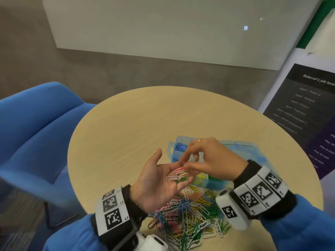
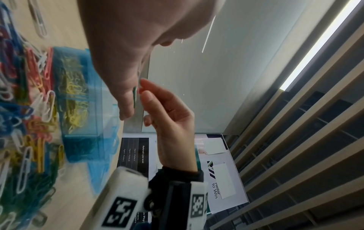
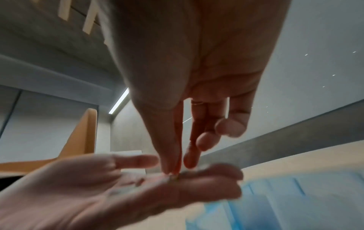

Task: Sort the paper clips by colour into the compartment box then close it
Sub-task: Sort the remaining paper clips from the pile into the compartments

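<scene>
My left hand [image 1: 168,171] lies palm up over the table, fingers relaxed, with several clips [image 1: 178,175] resting on them: pink, yellow, white and green. My right hand [image 1: 184,164] reaches down onto that palm, thumb and forefinger [image 3: 171,163] pinched together on one of these clips; its colour is hard to tell. Behind the hands stands the blue translucent compartment box [image 1: 235,151], lid open. It holds blue clips [image 1: 181,147] at the back left, yellow clips [image 2: 74,87] and green clips [image 1: 215,178] at the front. A mixed pile of clips [image 1: 190,214] lies in front of the box.
The round wooden table [image 1: 126,133] has bare surface to the left and behind the box. A blue armchair [image 1: 36,133] stands to the left. A printed banner [image 1: 308,115] stands to the right of the table.
</scene>
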`<state>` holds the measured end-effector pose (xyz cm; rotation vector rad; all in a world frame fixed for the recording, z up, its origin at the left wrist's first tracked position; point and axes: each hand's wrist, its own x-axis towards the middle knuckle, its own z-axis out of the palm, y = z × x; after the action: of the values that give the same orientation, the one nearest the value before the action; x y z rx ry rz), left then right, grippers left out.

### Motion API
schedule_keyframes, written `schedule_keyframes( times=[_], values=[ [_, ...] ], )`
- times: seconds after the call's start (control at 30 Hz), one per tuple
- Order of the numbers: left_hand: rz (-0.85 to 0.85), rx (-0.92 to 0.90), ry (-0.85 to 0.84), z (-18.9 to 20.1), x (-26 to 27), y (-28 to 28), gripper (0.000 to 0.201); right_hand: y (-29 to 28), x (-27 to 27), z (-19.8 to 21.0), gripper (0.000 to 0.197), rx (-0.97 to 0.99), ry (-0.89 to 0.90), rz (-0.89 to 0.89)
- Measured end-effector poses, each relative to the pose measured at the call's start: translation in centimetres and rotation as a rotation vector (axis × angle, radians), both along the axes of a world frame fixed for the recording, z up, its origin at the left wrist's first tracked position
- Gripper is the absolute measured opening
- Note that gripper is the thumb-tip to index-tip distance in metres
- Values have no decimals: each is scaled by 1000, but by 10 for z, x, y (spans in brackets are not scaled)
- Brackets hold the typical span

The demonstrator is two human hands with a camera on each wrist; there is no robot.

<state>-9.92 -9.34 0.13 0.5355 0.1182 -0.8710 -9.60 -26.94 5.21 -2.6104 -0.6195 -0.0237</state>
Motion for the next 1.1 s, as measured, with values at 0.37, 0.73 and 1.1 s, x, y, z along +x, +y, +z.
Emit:
schedule_keyframes(
  times=[0.37, 0.73, 1.1],
  values=[
    [-76, 27, -7, -7, -5, -6, 87, -10, -19, -10, 6, -26, 58, 30],
    [-17, 36, -22, 0, -5, -4, 86, -42, -10, -4, 6, 91, -191, -185],
    [-64, 8, -45, -3, -8, -3, 89, -11, -21, -31, 10, 42, -117, 152]
  ],
)
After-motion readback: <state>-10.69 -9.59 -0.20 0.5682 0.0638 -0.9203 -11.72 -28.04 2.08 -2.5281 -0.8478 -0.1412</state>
